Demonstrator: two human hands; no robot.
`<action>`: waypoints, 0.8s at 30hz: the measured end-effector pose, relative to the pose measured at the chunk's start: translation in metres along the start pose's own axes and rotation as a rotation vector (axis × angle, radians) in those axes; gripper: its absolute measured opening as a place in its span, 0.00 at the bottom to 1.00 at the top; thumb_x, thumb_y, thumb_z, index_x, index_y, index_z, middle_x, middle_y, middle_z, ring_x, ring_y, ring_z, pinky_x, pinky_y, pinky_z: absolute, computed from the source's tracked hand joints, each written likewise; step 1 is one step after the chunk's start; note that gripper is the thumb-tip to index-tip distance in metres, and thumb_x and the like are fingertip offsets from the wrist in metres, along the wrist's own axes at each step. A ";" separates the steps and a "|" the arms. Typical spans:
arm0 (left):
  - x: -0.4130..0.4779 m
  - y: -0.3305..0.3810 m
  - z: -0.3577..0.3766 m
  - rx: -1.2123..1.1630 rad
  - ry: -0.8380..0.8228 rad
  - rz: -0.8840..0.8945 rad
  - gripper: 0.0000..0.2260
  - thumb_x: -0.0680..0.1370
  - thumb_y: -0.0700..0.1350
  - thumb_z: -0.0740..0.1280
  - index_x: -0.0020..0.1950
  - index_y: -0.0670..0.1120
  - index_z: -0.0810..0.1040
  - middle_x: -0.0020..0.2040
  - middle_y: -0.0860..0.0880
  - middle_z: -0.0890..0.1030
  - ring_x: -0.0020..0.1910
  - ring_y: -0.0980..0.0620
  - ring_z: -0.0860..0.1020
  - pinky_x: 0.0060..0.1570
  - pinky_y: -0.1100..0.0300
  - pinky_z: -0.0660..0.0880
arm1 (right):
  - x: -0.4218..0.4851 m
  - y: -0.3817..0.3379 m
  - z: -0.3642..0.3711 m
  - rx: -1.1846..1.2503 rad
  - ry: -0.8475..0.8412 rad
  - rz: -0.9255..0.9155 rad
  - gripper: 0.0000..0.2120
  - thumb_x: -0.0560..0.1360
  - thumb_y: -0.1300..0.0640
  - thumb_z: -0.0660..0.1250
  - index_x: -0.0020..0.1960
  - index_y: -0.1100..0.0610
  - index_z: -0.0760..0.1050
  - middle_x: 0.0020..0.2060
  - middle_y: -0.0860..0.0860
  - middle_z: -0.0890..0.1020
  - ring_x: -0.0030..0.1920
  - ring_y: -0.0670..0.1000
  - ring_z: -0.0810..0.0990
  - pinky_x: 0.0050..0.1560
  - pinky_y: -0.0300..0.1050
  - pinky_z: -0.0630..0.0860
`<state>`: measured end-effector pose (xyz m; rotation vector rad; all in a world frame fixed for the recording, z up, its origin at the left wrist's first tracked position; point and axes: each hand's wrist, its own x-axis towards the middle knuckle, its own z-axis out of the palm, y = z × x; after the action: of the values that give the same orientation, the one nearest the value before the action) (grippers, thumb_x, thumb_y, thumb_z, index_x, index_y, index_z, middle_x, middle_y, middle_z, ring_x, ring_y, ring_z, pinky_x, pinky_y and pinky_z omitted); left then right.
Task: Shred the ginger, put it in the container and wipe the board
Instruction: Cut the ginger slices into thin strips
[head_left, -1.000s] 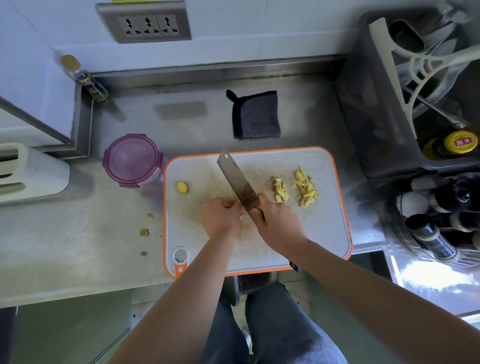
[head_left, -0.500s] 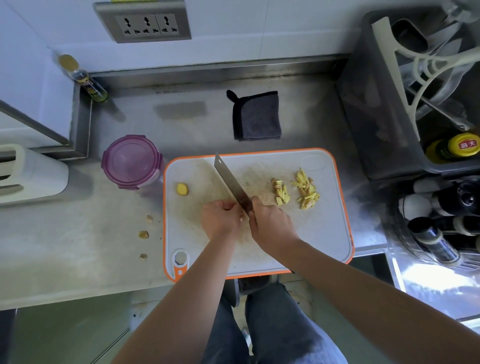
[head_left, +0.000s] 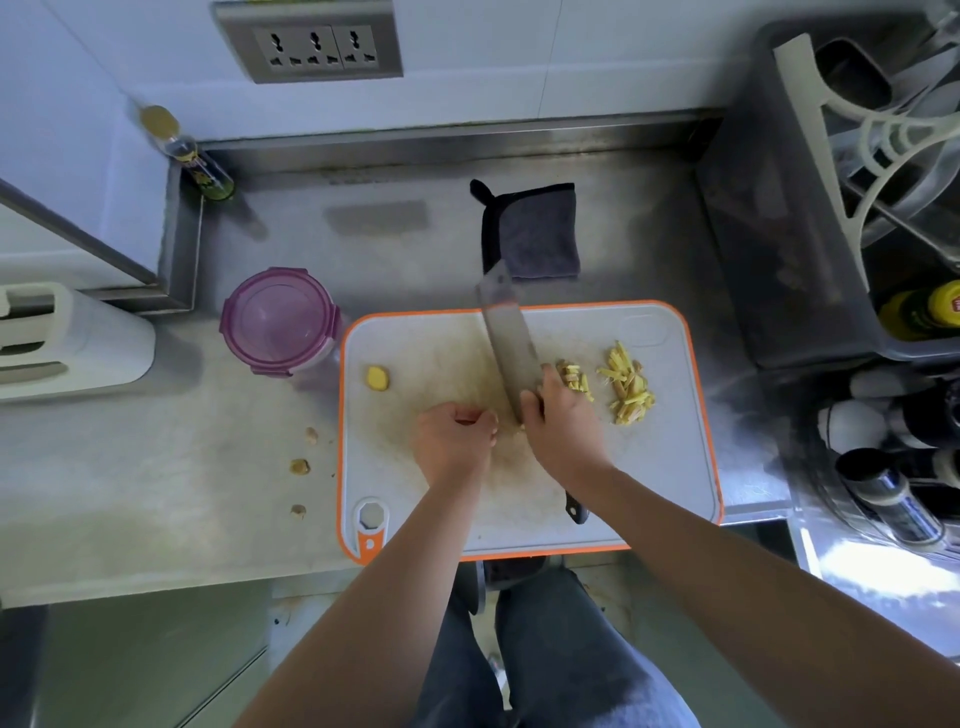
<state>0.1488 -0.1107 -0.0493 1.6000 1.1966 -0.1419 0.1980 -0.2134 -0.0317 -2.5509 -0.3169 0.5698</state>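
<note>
Gripping the cleaver (head_left: 506, 353) by its handle, the right hand (head_left: 563, 434) holds the blade angled across the cutting board (head_left: 696, 364), with the blade's rear end right beside the left hand (head_left: 454, 441). That hand is curled, knuckles toward the steel. Whatever it pins is hidden under the fingers, so I cannot tell whether it grips ginger or merely braces.

The nearest danger is that closeness. A small piece gives the fingers little to hold, and if it rolls or skids as the blade comes down, the edge could meet a knuckle or fingertip.

Just right of the knife hand lie two heaps of ginger shreds (head_left: 626, 389), one almost touching it, so a wide swing of the wrist could scatter them.

An uncut ginger nub (head_left: 377, 378) sits near the board's left edge and is easily forgotten. The container (head_left: 278, 319) stands just beside the board with its purple lid on, so scraping shreds toward it too soon would spill them onto the counter (head_left: 156, 493), where a few scraps (head_left: 300, 466) already lie. The cloth (head_left: 530, 231) waits behind the board.
</note>
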 end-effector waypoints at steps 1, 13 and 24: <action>-0.001 -0.001 -0.001 -0.015 -0.007 0.004 0.06 0.73 0.43 0.73 0.36 0.49 0.82 0.30 0.51 0.83 0.33 0.53 0.83 0.43 0.51 0.82 | -0.001 0.004 -0.003 0.049 0.016 0.046 0.05 0.80 0.57 0.55 0.49 0.58 0.65 0.29 0.52 0.71 0.28 0.52 0.71 0.25 0.43 0.61; -0.010 0.001 -0.007 0.019 -0.003 0.059 0.10 0.72 0.42 0.71 0.32 0.53 0.79 0.30 0.51 0.83 0.35 0.49 0.83 0.45 0.49 0.81 | -0.031 0.010 -0.006 0.006 -0.046 -0.098 0.13 0.81 0.54 0.55 0.63 0.58 0.67 0.28 0.49 0.71 0.28 0.51 0.72 0.26 0.41 0.60; -0.005 0.000 -0.002 0.112 0.003 0.073 0.06 0.73 0.44 0.71 0.36 0.49 0.82 0.30 0.51 0.82 0.35 0.49 0.82 0.42 0.54 0.80 | -0.033 0.006 0.001 -0.089 -0.065 -0.107 0.10 0.81 0.53 0.54 0.59 0.57 0.67 0.32 0.53 0.74 0.35 0.57 0.75 0.35 0.46 0.68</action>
<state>0.1450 -0.1119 -0.0454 1.7397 1.1474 -0.1617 0.1692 -0.2287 -0.0251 -2.5851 -0.5085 0.6112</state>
